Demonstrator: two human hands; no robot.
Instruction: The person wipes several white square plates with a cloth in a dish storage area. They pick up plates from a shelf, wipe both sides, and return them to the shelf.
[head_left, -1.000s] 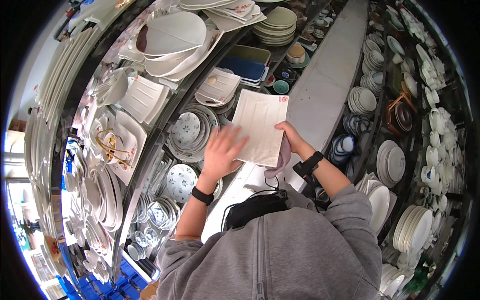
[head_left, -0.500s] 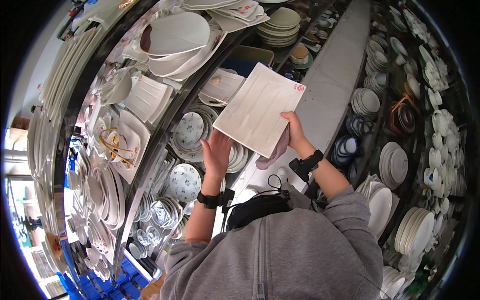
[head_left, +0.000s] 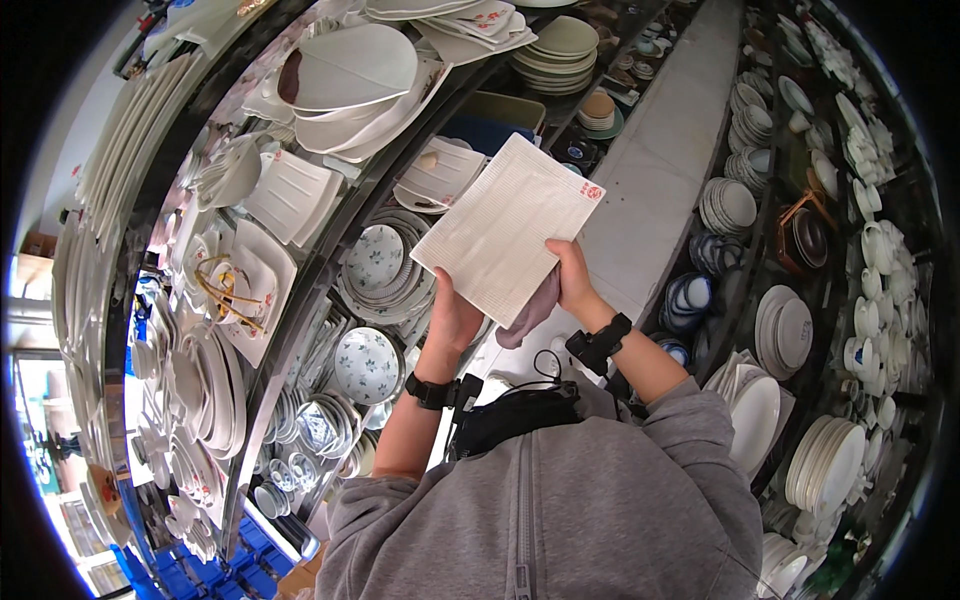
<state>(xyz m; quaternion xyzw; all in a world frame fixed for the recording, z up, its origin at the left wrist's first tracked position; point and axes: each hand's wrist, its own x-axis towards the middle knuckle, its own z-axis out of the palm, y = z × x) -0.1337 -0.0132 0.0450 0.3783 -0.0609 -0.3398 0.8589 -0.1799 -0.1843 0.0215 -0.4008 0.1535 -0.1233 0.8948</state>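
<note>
A cream rectangular plate (head_left: 508,228) with fine ridges and a red mark at its right corner is held up in front of me, tilted. My right hand (head_left: 574,283) grips its near right edge, thumb on top and fingers hidden beneath. A greyish-mauve cloth (head_left: 530,313) hangs under the plate by that hand; how it is held is hidden. My left hand (head_left: 456,318) is at the near left edge, its thumb against the rim and the other fingers out of sight under the plate.
On the left, shelves carry stacked white dishes (head_left: 355,75), leaf-patterned round plates (head_left: 368,365) and square plates (head_left: 290,195). More shelves on the right hold bowls (head_left: 728,205) and upright white plates (head_left: 825,465). A pale aisle floor (head_left: 655,140) runs between them.
My left hand has gone from open fingers beside the plate to holding its near left edge. The plate and my right hand have shifted slightly left and nearer.
</note>
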